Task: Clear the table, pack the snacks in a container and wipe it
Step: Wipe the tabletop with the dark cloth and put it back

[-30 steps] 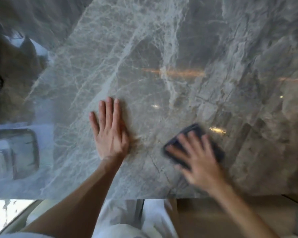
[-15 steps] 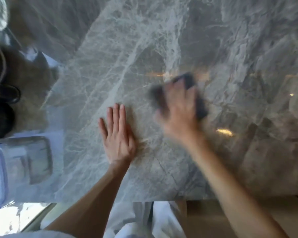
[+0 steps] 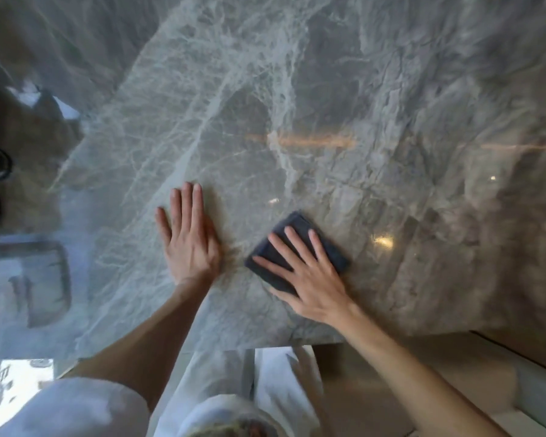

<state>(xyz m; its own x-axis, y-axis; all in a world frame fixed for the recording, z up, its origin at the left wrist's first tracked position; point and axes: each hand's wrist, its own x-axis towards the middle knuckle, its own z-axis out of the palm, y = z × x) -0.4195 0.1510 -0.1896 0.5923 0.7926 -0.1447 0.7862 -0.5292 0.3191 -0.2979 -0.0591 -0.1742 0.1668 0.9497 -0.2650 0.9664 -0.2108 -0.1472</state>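
Lying under right hand (image 3: 316, 279): cloth (image 3: 289, 238)

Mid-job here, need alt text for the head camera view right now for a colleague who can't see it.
A person's right hand presses a folded dark cloth flat on a glossy grey marble table near its front edge. The left hand rests palm down beside it, apart from the cloth.

There are two hands: a left hand (image 3: 189, 239) and a right hand (image 3: 309, 279). One dark cloth (image 3: 292, 230). One big stone bench (image 3: 328, 105).
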